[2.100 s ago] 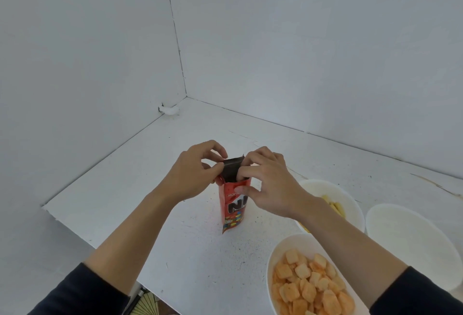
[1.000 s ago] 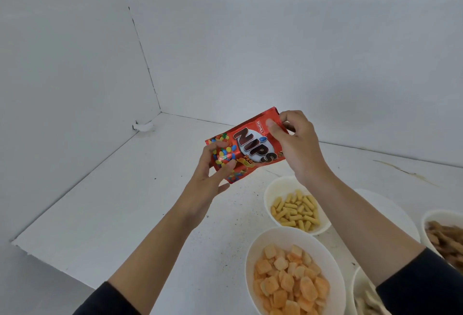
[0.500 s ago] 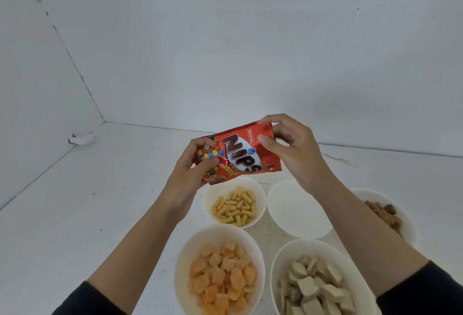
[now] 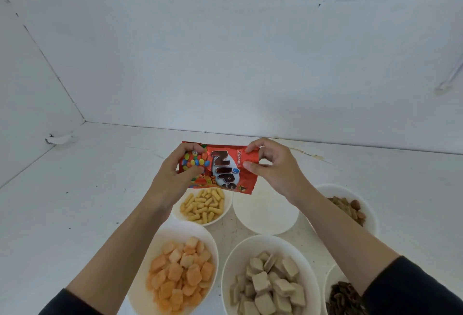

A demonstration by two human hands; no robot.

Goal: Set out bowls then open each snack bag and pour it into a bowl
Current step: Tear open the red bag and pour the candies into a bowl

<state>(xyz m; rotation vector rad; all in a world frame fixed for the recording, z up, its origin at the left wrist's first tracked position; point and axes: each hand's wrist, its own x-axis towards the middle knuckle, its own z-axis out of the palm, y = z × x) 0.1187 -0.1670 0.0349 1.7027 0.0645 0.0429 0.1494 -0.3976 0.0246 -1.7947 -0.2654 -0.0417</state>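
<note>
Holding a red snack bag [image 4: 220,168] in the air, clear of the desk [image 4: 75,202] and above the two far bowls. Reading "NiPS" on its front in fat brown letters over a white oval, "JACK'n JILL" in small white print beside the N, a yellow "Pea" under the letters, and printed coloured candies at the left end. Keeping its long axis running left to right, nearly level, top end pointing right, so sending the big word downward toward the camera rather than across. Clasping the left end with the left grip [image 4: 175,174], thumb pressed on the printed candies, fingers curled over the far edge. Pinching the upper right corner with the right grip [image 4: 273,167], thumb and forefinger closed on the foil, other fingers curled; not possible to tell whether that end is sealed or torn. Hanging just above a white bowl of yellow sticks [image 4: 221,214] and an empty white bowl [image 4: 265,212] side by side. Standing nearer the camera, a bowl of orange squares [image 4: 180,227] and a bowl of beige squares [image 4: 263,238]; off to the right, a bowl of brown pieces [image 4: 350,190] and, at the lower edge, a bowl of dark brown pieces [image 4: 328,279]. Showing dark sleeves on both forearms and white walls [image 4: 225,51] behind.
</note>
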